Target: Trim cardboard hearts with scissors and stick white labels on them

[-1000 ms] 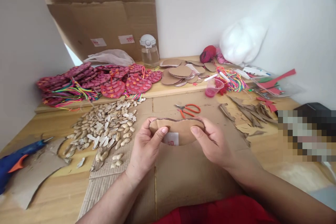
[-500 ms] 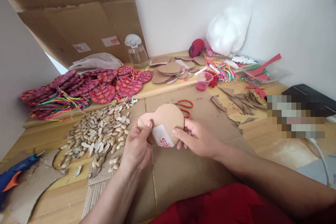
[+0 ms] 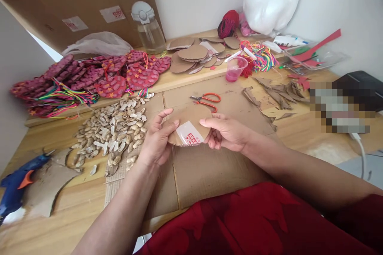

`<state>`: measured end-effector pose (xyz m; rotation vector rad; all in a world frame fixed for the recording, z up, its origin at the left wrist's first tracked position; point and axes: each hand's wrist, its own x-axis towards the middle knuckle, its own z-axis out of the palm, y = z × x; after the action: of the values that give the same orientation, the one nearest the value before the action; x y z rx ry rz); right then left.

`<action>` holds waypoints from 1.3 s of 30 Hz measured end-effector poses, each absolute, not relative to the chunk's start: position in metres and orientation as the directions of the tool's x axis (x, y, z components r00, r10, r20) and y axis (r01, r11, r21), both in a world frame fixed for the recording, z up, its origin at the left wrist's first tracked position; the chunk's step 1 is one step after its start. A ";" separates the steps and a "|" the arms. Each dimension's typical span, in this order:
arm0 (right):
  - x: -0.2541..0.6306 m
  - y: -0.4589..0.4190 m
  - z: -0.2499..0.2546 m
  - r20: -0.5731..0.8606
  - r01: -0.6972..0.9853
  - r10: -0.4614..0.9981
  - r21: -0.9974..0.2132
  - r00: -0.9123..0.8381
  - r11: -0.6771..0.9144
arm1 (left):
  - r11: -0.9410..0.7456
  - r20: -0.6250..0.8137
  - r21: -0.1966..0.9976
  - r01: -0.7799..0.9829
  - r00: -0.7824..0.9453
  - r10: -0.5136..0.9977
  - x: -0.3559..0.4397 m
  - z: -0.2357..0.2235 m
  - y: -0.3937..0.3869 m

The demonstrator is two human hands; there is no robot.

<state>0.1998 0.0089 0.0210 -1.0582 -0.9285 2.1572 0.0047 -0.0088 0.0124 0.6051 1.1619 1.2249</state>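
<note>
The rounded cardboard cutout (image 3: 191, 116) lies directly right of your left hand (image 3: 160, 135) and directly left of your right hand (image 3: 226, 130), touching both. Your left hand is clamped on its left end, thumb pressed to the upper face; your right hand pinches the opposite end, thumb on top, fingers curled at the edge. Its longer axis appears to run across from one hand to the other, so neither is nearer. The printed tape (image 3: 187, 130) faces up between your thumbs, toward the near edge. Below your hands is the cardboard mat (image 3: 221, 169) on the desk (image 3: 77, 215). The orange-handled snips (image 3: 201, 99) lie just beyond your right hand, tips pointing left; peanut shells (image 3: 115, 143) spread to the left of your left hand.
</note>
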 end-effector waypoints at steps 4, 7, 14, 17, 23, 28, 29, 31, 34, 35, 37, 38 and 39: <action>0.200 0.009 0.022 -0.440 -0.173 0.727 -0.782 -0.527 -0.599 | 0.300 -0.350 0.869 -0.394 -0.060 0.935 0.003 0.012 -0.009; 0.200 0.008 0.021 -0.438 -0.171 0.728 -0.785 -0.527 -0.595 | 0.304 -0.354 0.866 -0.396 -0.060 0.933 0.003 0.011 -0.010; 0.205 0.013 0.021 -0.435 -0.263 0.750 -0.748 -0.498 -0.609 | 0.008 -0.051 0.949 -0.315 -0.131 0.990 0.002 0.012 -0.008; 0.209 0.017 0.022 -0.462 -0.309 0.752 -0.712 -0.471 -0.631 | -0.344 0.349 0.936 0.077 -0.074 0.934 -0.007 0.020 -0.009; 0.207 0.019 0.019 -0.493 -0.283 0.732 -0.702 -0.470 -0.654 | -0.699 0.631 0.387 0.602 0.379 0.676 -0.021 0.022 -0.015; 0.204 0.015 0.019 -0.517 -0.224 0.677 -0.683 -0.523 -0.695 | -0.698 0.638 0.455 0.552 0.345 0.689 -0.016 0.014 -0.020; 0.205 0.014 0.021 -0.499 -0.199 0.679 -0.708 -0.538 -0.678 | -0.682 0.645 0.492 0.542 0.298 0.703 -0.014 0.015 -0.021; 0.208 0.012 0.025 -0.443 -0.158 0.732 -0.791 -0.518 -0.590 | -0.608 0.636 0.603 0.516 0.150 0.757 -0.011 0.019 -0.024; 0.214 0.013 0.030 -0.232 -0.123 0.915 -0.950 -0.329 -0.286 | -0.396 0.457 0.865 0.309 -0.155 0.876 -0.008 0.023 -0.025; 0.216 0.013 0.031 -0.132 -0.099 0.959 -0.982 -0.251 -0.161 | -0.319 0.356 0.929 0.189 -0.221 0.908 -0.008 0.022 -0.023; 0.217 0.015 0.032 0.020 -0.041 0.988 -0.999 -0.154 0.014 | -0.187 0.171 0.981 -0.043 -0.242 0.955 -0.007 0.020 -0.020; 0.216 0.016 0.032 0.052 -0.023 0.989 -0.999 -0.141 0.049 | -0.137 0.106 0.982 -0.132 -0.220 0.970 -0.006 0.019 -0.018; 0.215 0.017 0.031 0.054 -0.020 0.987 -0.998 -0.153 0.051 | -0.100 0.060 0.975 -0.201 -0.195 0.979 -0.006 0.017 -0.016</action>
<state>0.2153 0.0170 0.0306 -1.0816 -1.3339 1.2888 -0.0056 -0.0159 0.0174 1.0128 1.1436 1.4993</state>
